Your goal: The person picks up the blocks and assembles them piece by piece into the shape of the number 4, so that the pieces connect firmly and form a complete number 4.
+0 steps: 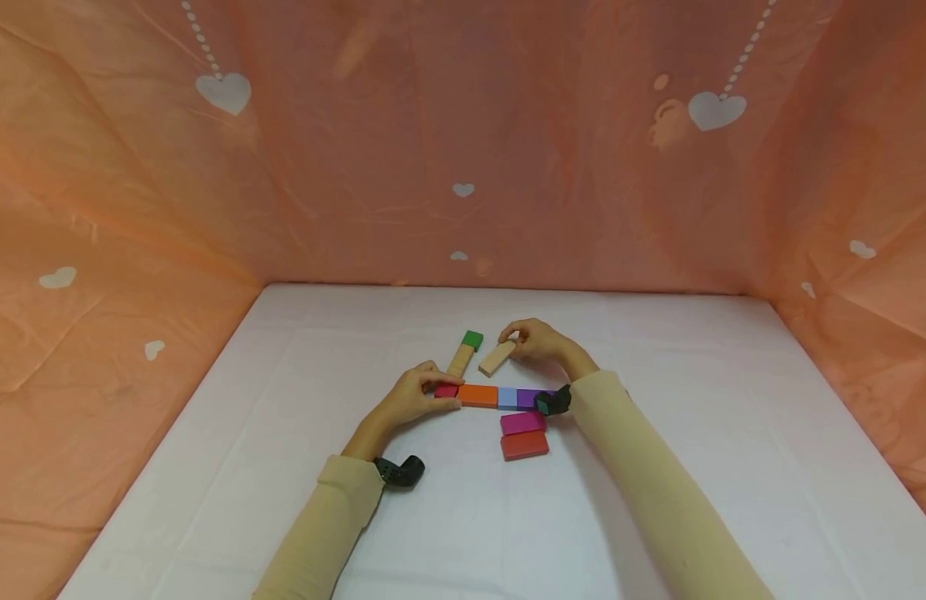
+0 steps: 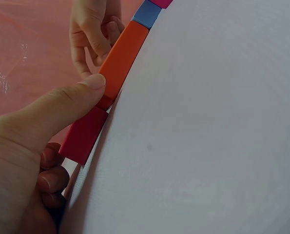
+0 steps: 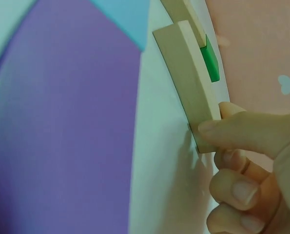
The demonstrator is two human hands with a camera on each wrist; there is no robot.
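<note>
In the head view my left hand (image 1: 412, 397) spans the left end of a row of blocks, its index finger along the far side and thumb along the near side of a red block (image 2: 85, 136). The thumb tip reaches the orange block (image 2: 124, 61) beside it. Beyond the row, my right hand (image 1: 536, 340) pinches one end of a plain wooden block (image 3: 188, 83) between thumb and fingers. A second wooden block (image 1: 460, 362) slants away from the row's left part, with a green block (image 1: 473, 339) at its far end.
Right of the orange block, a light blue block (image 1: 507, 398) and a purple block (image 1: 526, 400) continue the row; the right wrist camera partly covers the purple one. Nearer lie a magenta block (image 1: 522, 423) and a red-orange block (image 1: 524, 445). Pink-orange sheeting (image 1: 463, 225) borders the white table (image 1: 207, 467).
</note>
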